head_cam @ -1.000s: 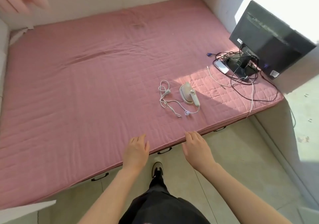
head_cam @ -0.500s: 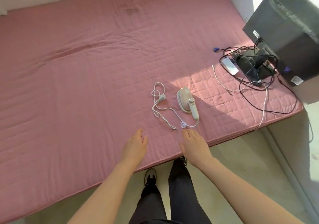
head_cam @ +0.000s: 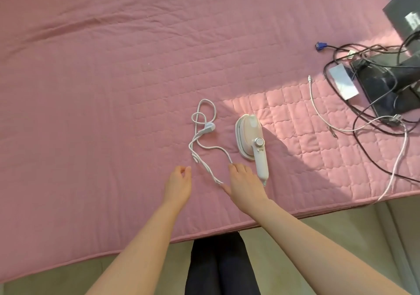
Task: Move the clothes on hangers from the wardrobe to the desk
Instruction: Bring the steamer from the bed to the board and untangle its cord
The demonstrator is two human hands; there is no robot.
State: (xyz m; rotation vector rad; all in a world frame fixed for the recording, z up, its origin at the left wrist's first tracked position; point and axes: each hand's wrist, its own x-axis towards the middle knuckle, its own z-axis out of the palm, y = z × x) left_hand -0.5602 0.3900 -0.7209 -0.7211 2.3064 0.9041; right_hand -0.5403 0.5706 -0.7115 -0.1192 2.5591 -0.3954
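No clothes, hangers, wardrobe or desk are in view. Both my hands reach out over a pink quilted mattress. My left hand hovers with relaxed, slightly curled fingers and holds nothing. My right hand lies open just left of the handle of a small white handheld steam iron. Its fingers are over the iron's white cord, which loops to the left with its plug on the mattress.
A black monitor and its stand sit at the right with tangled black and white cables and a blue VGA plug. The mattress edge runs across the front; beige floor and my dark trousers are below.
I have stepped closer to the mattress and both hands have moved forward over it. My right hand has reached the iron's cord and handle.
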